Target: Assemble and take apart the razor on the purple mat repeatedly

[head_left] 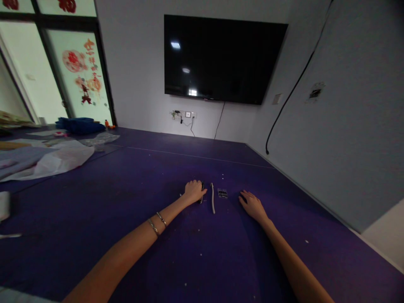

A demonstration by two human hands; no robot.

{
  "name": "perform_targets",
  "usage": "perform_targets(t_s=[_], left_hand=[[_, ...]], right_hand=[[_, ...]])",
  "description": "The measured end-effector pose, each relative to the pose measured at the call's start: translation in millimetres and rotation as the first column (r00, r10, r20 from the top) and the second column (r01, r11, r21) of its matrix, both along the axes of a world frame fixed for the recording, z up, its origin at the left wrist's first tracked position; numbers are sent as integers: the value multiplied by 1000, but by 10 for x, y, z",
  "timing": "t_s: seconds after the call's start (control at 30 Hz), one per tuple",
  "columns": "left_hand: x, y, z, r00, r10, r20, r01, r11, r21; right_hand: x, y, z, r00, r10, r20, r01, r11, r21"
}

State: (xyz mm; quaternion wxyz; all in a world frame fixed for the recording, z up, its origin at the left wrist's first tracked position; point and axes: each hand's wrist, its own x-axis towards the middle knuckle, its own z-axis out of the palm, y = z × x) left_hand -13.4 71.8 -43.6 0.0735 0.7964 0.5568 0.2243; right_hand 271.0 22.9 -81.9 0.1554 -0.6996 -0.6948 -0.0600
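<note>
My left hand [193, 192] is closed over a small dark object [200, 200] on the purple tabletop [202, 269]. Only edges of that object show around the fingers, so its kind is hidden. Just right of this hand lies a short pale piece of cable [213, 198], lengthwise to me. Beside the cable sits a small dark, flat, clear-edged piece [222, 193], too small to name. Farther right, my right hand [253, 205] rests palm down on the tabletop, fingers stretched out and holding nothing.
Clear plastic sheeting [67, 158] and a blue cloth bundle [80, 125] lie at the far left. A white object [4, 205] stands at the left edge. A black cable [292, 90] hangs along the right wall. The television [221, 59] is mounted on the back wall.
</note>
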Motion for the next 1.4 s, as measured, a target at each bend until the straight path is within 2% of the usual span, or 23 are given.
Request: perform_targets(t_s=[0.27, 0.47, 0.6, 0.73, 0.87, 1.0, 1.2, 1.4], left_hand=[[88, 91, 35, 991, 57, 125, -39, 989, -142], [3, 199, 55, 924, 150, 351, -42, 954, -298], [-138, 288, 124, 798, 201, 568, 86, 895, -438], [-287, 341, 172, 601, 304, 740, 232, 819, -525], [-368, 335, 162, 421, 411, 809, 309, 773, -554], [-367, 286, 159, 327, 488, 809, 354, 730, -584], [-327, 235, 189, 300, 552, 778, 407, 664, -628], [-322, 234, 181, 328, 619, 714, 481, 541, -690]], right_hand=[[2, 10, 0, 1000, -6, 16, 6, 1000, -3], [-15, -1, 17, 999, -1, 32, 1, 1000, -2], [-30, -20, 33, 1000, -6, 22, 6, 1000, -1], [-36, -31, 45, 1000, -3, 12, 3, 1000, -10], [-38, -32, 50, 1000, -6, 3, 6, 1000, -5], [-37, -33, 55, 1000, 2, 1, -2, 1000, -7], [-27, -31, 49, 1000, -3, -17, 3, 1000, -8], [-25, -21, 49, 1000, 19, 0, -19, 1000, 11]])
